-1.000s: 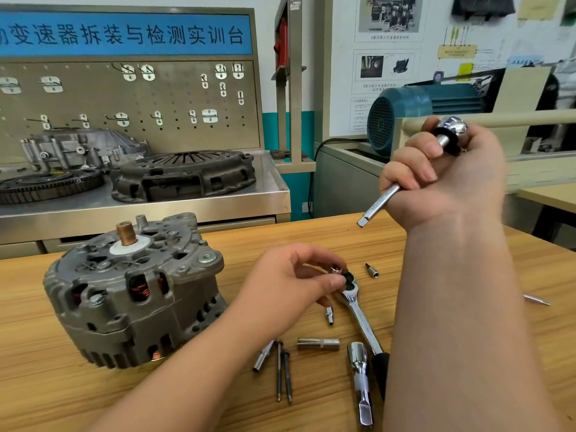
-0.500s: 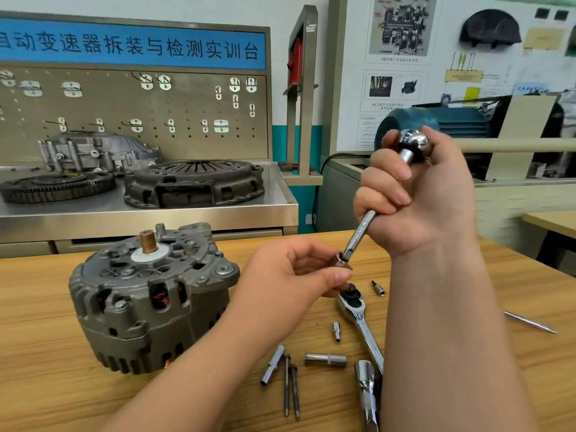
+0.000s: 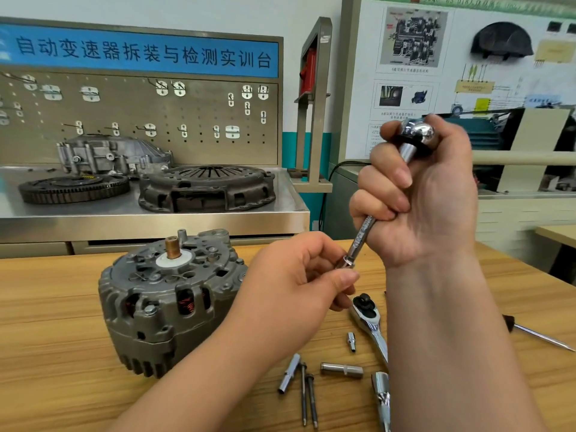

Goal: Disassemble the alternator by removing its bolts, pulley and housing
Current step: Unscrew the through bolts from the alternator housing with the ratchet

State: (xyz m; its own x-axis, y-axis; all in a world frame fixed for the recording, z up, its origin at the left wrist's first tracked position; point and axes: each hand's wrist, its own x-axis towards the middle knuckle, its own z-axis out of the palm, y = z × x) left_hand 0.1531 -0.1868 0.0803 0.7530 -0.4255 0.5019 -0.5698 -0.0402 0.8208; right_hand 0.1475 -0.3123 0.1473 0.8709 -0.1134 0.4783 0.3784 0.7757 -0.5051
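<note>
The right hand (image 3: 420, 194) is up high, with its fingers curled tight around a metal tool (image 3: 363, 236). The right arm comes straight up from the bottom. The left hand (image 3: 299, 275) is lower down. Its thumb and fingers pinch the bottom tip of the same tool. The left arm reaches in from the bottom left.

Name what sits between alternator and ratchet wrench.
The left hand lies between alternator and ratchet wrench, as the head view shows.
</note>
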